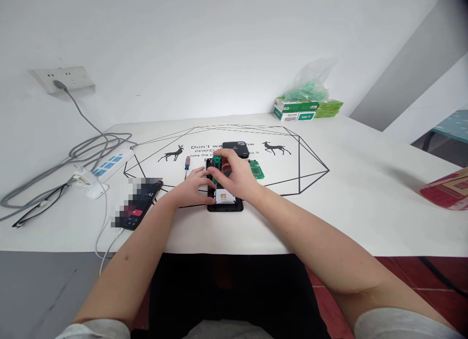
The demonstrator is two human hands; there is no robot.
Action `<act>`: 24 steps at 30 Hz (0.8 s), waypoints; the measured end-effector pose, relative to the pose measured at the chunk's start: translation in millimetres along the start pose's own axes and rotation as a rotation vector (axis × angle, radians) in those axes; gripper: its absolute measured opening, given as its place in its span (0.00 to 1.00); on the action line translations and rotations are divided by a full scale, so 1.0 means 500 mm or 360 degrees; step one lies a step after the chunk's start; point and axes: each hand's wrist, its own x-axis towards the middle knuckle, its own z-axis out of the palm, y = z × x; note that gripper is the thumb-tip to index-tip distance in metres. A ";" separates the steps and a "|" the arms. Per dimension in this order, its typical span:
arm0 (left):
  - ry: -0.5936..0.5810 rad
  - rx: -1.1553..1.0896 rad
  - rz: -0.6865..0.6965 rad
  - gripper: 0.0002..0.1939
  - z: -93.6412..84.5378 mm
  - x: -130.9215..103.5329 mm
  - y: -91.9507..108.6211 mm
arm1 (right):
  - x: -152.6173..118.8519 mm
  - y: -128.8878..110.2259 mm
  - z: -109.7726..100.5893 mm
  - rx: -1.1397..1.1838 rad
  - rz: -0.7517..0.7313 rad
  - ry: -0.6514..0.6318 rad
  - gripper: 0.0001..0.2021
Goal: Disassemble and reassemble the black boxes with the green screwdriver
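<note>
My right hand (236,176) is closed around a green-and-black screwdriver (217,161), its handle upright over an opened black device casing (226,208). A white part with a small gold square (223,196) lies inside the casing's near end. My left hand (192,187) has its fingers apart, with fingertips resting on the casing's left side. My fingers hide the screwdriver's tip and much of the casing. To the right is a green circuit board (258,169). Behind my right hand lies a black cover (237,148). A smaller screwdriver (187,163) with a red-and-blue handle lies left of the casing.
A phone (141,205) and a white power strip (111,168) with cables are on the left, near glasses (40,205). Green boxes (296,109) under a plastic bag (310,83) stand at the back. A red package (446,190) sits at the right edge.
</note>
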 end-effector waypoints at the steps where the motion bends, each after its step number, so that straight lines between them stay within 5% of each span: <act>1: -0.0025 -0.0020 -0.0012 0.21 -0.001 0.000 0.000 | 0.000 0.000 0.000 0.0001 0.0005 0.0006 0.19; 24: -0.0064 -0.0108 0.0012 0.22 -0.004 0.004 0.001 | -0.004 0.014 0.004 -0.0012 0.0044 0.0018 0.21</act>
